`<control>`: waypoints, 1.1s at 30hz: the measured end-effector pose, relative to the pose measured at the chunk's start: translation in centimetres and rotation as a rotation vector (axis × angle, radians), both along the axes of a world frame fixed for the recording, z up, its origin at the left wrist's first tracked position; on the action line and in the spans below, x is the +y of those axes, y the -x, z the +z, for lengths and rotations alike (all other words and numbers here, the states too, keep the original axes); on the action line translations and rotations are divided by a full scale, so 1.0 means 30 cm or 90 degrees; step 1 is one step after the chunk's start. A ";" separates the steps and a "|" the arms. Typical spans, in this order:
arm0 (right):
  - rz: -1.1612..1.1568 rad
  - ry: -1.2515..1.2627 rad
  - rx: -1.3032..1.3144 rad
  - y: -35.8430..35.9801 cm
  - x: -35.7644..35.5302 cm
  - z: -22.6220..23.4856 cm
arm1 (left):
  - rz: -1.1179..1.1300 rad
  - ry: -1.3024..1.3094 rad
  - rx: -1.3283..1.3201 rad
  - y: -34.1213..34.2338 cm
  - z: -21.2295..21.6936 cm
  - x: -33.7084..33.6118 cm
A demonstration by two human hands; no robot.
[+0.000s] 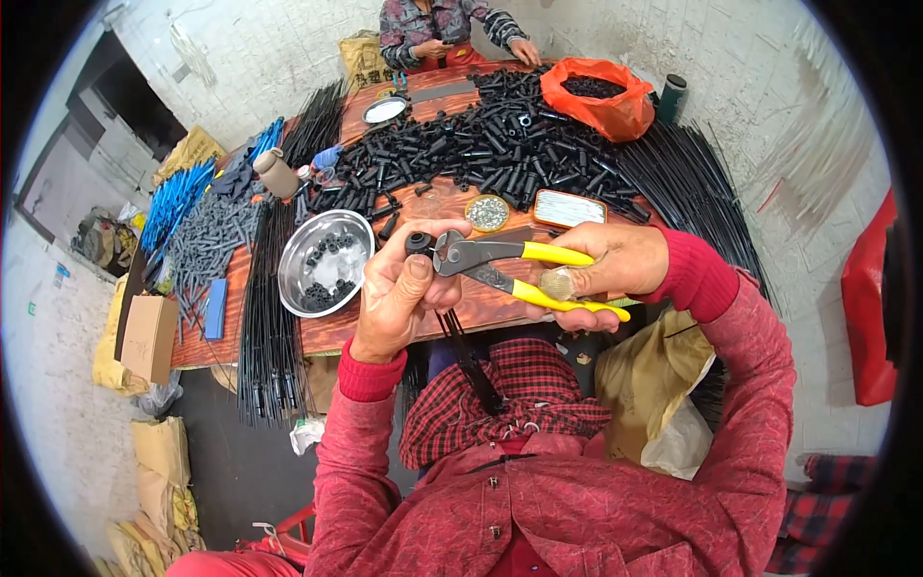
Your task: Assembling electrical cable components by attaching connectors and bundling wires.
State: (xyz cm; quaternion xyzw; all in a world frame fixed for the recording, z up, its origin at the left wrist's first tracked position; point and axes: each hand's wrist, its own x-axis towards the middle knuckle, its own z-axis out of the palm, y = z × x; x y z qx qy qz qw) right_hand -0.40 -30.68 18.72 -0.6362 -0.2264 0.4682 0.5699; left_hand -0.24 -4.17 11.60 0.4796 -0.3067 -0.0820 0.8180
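Observation:
My right hand (615,264) is closed round the yellow-handled end-cutting pliers (481,254), with a tan patch on the thumb. Their dark jaws are up against the black plastic piece (418,244) in my left hand (392,293). That piece has a round, ringed end and sits between my thumb and fingers. Thin black rods (464,358) hang down below my left hand toward the checked apron on my lap. Whether they join the piece in my fingers is hidden. How far the jaws are parted I cannot make out.
A steel bowl (358,252) with small black rings stands left of my hands. Beyond them are a round tin (487,213) of small metal parts, a tin of thin pins (569,208), heaped black tubes (461,144), and an orange-red bag (615,111). Another person (437,34) works across the table.

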 end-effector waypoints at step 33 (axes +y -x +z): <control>-0.348 0.564 -0.779 -0.592 0.133 -0.703 | 0.165 0.069 0.002 -0.134 -0.084 0.064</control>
